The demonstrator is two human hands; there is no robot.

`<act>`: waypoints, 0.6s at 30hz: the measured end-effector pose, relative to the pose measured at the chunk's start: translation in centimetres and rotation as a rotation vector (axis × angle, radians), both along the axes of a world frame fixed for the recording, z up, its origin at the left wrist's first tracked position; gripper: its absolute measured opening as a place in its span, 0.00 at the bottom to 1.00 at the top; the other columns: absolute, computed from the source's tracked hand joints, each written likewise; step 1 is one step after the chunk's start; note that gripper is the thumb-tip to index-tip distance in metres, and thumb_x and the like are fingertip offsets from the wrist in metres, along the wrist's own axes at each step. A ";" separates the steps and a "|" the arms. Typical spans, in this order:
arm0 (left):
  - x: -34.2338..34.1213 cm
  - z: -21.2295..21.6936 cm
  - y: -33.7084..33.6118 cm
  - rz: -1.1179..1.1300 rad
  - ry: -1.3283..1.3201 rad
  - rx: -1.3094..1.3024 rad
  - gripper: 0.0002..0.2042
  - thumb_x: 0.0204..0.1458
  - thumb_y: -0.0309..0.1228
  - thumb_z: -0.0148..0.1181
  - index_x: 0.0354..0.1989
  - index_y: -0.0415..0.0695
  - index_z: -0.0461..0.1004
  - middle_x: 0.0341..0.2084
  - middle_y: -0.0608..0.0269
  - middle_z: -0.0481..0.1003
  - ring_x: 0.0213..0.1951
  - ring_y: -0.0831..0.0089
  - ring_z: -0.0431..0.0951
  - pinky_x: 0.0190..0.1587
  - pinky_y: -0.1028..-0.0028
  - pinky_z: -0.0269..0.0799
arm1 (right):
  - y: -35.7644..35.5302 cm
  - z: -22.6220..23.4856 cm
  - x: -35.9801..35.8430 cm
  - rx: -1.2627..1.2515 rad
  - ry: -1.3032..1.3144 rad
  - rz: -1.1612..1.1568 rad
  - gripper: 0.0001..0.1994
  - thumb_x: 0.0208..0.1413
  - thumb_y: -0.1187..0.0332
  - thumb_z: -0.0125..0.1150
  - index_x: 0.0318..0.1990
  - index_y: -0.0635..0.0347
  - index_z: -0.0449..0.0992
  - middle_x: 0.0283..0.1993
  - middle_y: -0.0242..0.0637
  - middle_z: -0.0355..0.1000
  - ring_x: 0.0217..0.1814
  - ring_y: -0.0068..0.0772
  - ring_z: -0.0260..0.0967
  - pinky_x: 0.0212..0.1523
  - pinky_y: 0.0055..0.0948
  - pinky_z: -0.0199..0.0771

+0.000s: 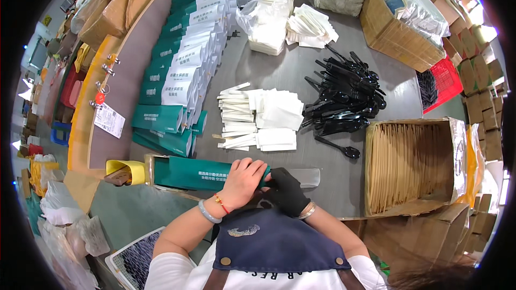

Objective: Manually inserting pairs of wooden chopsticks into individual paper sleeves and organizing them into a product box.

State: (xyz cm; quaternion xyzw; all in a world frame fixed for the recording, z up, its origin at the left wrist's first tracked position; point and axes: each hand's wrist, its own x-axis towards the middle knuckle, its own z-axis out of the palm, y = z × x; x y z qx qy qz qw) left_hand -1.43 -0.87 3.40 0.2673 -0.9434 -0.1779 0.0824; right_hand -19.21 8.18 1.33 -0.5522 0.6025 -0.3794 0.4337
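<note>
A green paper sleeve with pale print lies lengthwise at the table's near edge, its left end in an open cardboard holder. My left hand, bare, is closed over the sleeve's right end, fingers together. In a black glove, my right hand curls its fingers against that same end; the glove hides its fingertips. A translucent flat strip sticks out to the right of the glove. Beyond my hands lie narrow white paper packets, square white napkins and a heap of black plastic spoons.
Green-and-white sleeves stand in a long overlapping row at left. A carton packed with thin brown pieces sits at right. Farther back are a bag of napkins, loose napkins and another carton. A yellow cup is at near left.
</note>
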 end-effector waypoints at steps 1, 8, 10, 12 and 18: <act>-0.2 0.2 -0.2 0.009 0.052 -0.027 0.35 0.31 0.32 0.73 0.55 0.46 0.70 0.50 0.62 0.68 0.49 0.59 0.66 0.51 0.60 0.61 | 0.0 0.2 -0.1 0.047 0.053 -0.038 0.18 0.46 0.65 0.70 0.45 0.56 0.74 0.42 0.41 0.72 0.46 0.46 0.71 0.44 0.39 0.72; -2.0 3.7 -1.9 -0.255 -0.331 0.008 0.15 0.36 0.30 0.65 0.37 0.54 0.77 0.36 0.60 0.69 0.43 0.59 0.70 0.41 0.64 0.66 | -0.6 2.0 -3.2 -0.180 0.751 0.116 0.29 0.35 0.54 0.75 0.48 0.51 0.73 0.45 0.37 0.71 0.52 0.43 0.66 0.52 0.44 0.62; -0.8 4.7 -3.8 -0.258 -0.309 -0.025 0.19 0.32 0.33 0.69 0.37 0.52 0.73 0.36 0.57 0.68 0.43 0.56 0.71 0.40 0.61 0.69 | -0.5 2.5 -4.5 -0.177 0.757 0.126 0.29 0.34 0.56 0.75 0.48 0.51 0.73 0.45 0.37 0.71 0.51 0.44 0.66 0.51 0.43 0.62; 1.4 7.2 -6.9 -0.231 -0.270 -0.020 0.16 0.31 0.30 0.65 0.34 0.51 0.74 0.38 0.55 0.70 0.41 0.54 0.71 0.42 0.59 0.71 | 0.2 4.0 -6.6 -0.170 0.726 -0.036 0.29 0.33 0.58 0.76 0.47 0.52 0.73 0.44 0.37 0.70 0.50 0.44 0.67 0.50 0.43 0.62; 7.1 4.9 -11.6 0.281 -0.069 -0.557 0.17 0.34 0.28 0.65 0.38 0.44 0.76 0.52 0.48 0.67 0.56 0.45 0.63 0.59 0.52 0.60 | 1.1 5.7 -7.2 -0.104 0.797 -0.097 0.30 0.32 0.58 0.76 0.47 0.53 0.73 0.43 0.37 0.70 0.48 0.43 0.67 0.49 0.41 0.62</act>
